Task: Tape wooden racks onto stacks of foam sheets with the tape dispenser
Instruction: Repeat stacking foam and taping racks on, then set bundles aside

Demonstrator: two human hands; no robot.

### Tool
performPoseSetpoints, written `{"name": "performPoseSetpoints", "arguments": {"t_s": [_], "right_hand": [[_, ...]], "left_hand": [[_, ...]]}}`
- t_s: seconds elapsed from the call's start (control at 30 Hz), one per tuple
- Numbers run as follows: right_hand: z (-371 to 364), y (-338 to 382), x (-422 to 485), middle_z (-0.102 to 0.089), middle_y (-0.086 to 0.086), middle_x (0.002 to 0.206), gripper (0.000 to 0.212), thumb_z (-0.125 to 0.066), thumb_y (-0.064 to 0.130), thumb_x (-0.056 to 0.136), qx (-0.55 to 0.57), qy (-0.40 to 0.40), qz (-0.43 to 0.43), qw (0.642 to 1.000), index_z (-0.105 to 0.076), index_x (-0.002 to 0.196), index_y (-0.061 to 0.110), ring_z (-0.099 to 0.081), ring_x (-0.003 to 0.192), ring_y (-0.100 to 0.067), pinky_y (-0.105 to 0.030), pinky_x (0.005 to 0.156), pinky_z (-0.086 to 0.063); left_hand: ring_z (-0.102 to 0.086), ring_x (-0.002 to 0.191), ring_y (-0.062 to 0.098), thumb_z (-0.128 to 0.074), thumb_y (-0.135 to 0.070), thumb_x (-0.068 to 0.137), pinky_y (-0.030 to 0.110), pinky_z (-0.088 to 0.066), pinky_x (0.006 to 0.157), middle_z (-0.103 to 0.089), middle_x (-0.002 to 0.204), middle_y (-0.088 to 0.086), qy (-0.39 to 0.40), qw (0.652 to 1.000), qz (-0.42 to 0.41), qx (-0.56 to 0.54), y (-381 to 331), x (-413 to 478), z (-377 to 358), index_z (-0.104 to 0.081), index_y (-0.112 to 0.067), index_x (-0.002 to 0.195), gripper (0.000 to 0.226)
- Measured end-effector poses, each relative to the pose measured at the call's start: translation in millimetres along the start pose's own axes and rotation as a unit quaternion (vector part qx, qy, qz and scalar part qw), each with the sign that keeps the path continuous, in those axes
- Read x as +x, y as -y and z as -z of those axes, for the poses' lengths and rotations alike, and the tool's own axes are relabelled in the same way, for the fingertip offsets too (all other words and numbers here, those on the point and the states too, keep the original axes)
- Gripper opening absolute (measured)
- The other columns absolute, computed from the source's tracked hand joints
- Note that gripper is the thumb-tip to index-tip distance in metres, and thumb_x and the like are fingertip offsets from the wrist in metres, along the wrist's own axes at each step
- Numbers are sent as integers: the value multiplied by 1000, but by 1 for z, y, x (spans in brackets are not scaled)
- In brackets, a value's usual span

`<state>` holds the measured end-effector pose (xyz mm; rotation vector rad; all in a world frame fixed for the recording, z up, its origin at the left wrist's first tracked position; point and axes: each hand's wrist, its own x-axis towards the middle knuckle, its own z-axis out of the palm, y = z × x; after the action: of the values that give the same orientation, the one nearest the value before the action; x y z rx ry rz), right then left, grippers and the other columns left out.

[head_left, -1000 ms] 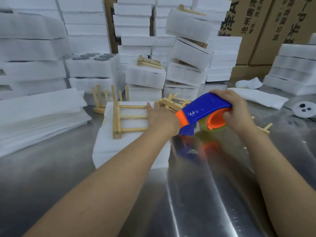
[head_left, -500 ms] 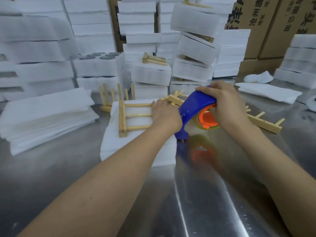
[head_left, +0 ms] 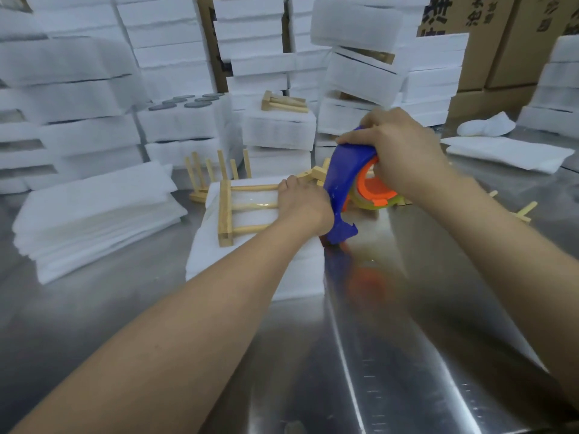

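- A pale wooden rack (head_left: 233, 211) of square rails and round dowels lies flat on a low stack of white foam sheets (head_left: 238, 264), at the centre of the frame; a glossy strip of clear tape (head_left: 260, 203) glints across its dowels.
- The left hand (head_left: 302, 205) presses on the rack's right end, knuckles up. Its fingers are bent under and hidden, so whether they curl round a dowel cannot be told.
- Just right of that hand, touching it, stands a blue tape dispenser (head_left: 340, 189) with an orange hub, nose down at the stack's right edge.
- The right hand (head_left: 398, 151) grips the dispenser from above, with fingers and thumb wrapped over its blue top.
- The stack sits on a shiny steel table (head_left: 407, 339) that fills the lower frame and mirrors the dispenser's colours.
- At left, on the table, lies a looser pile of foam sheets (head_left: 94, 214); behind the stack stands an upright rack (head_left: 216, 173).
- At right lie more loose racks (head_left: 520, 211), a flat foam pad (head_left: 507, 151) and a crumpled white cloth (head_left: 485, 126).
- Across the top of the frame rise walls of stacked foam bundles (head_left: 175, 57); one bears another rack (head_left: 283, 103) and one bears dark round discs (head_left: 188, 101).
- Brown cardboard boxes (head_left: 501, 42) with black print fill the upper right.
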<state>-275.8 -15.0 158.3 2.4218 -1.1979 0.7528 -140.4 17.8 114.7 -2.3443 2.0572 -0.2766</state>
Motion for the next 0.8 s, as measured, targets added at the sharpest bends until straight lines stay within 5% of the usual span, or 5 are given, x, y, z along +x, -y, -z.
{"name": "performPoseSetpoints", "arguments": {"t_s": [0.37,0.5,0.63,0.7,0.8], "right_hand": [[19,30,32,-53,-12,117,50,-50,-5,85,-177,46,144,973,-62,125,25,-45,111,-36,-37,63,-32],[-3,33,-7,-54,-7,122,30,-46,8,93,-324,166,242,899,-62,117,17,-41,121,-32,-47,96,-38],[36,-55,7,-58,-15,116,47,-62,0,82,-87,-35,-122,988,-64,123,22,-50,110,-40,-43,72,-44],[54,-100,5,-64,-18,104,39,-68,4,79,49,-44,-342,937,-66,116,18,-60,94,-37,-46,75,-53],[46,-126,-14,-59,-20,80,21,-60,6,87,225,90,-502,830,-57,107,1,-58,66,-31,-37,44,-56]], "left_hand": [[-39,126,30,-48,-23,90,34,-31,102,-50,130,13,4,1000,18,-19,3,0,3,-48,-13,124,35],[-29,131,30,-43,-18,90,38,-21,112,-45,138,7,12,999,-1,33,-4,0,-1,-46,-17,132,42],[-26,134,32,-41,-18,90,43,-20,112,-45,139,10,31,999,2,31,-3,2,0,-45,-12,131,41],[-18,140,35,-40,-22,94,47,-15,114,-36,148,12,52,997,3,53,-5,2,1,-38,-9,139,47],[-7,144,38,-38,-34,100,51,-9,115,-19,157,14,75,994,3,73,-9,3,0,-29,-10,148,54]]}}
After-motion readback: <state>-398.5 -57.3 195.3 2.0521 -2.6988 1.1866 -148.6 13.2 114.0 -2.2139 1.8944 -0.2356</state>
